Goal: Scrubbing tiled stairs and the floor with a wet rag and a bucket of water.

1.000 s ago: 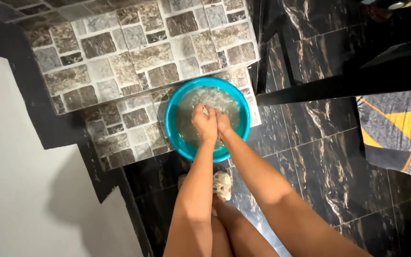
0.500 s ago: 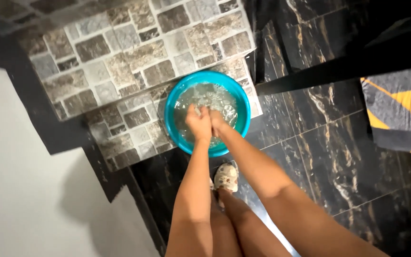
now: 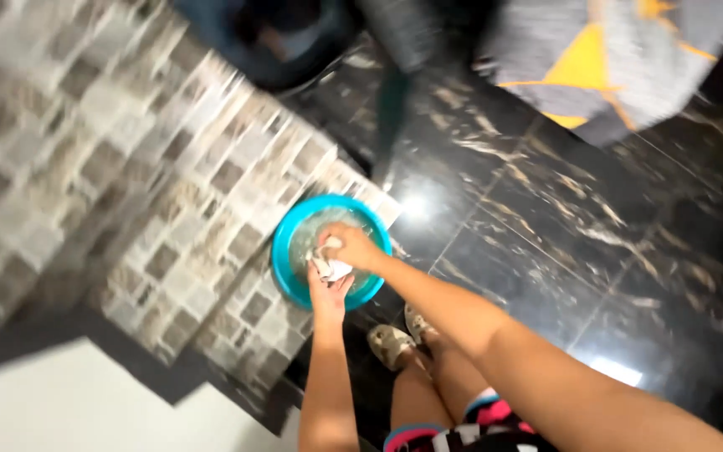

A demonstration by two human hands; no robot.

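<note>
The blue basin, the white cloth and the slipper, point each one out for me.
blue basin (image 3: 282, 251): head view, on its left rim.
white cloth (image 3: 330, 269): head view, on the bunched middle between both hands.
slipper (image 3: 388, 343): head view, on its patterned top.

A home, by the look of it: glossy black marble floor tiles (image 3: 546, 243) at right, stone-patterned tiled steps (image 3: 152, 209) at left, a patterned rug (image 3: 604, 59) at the top, and a teal wash basin (image 3: 290, 276).
</note>
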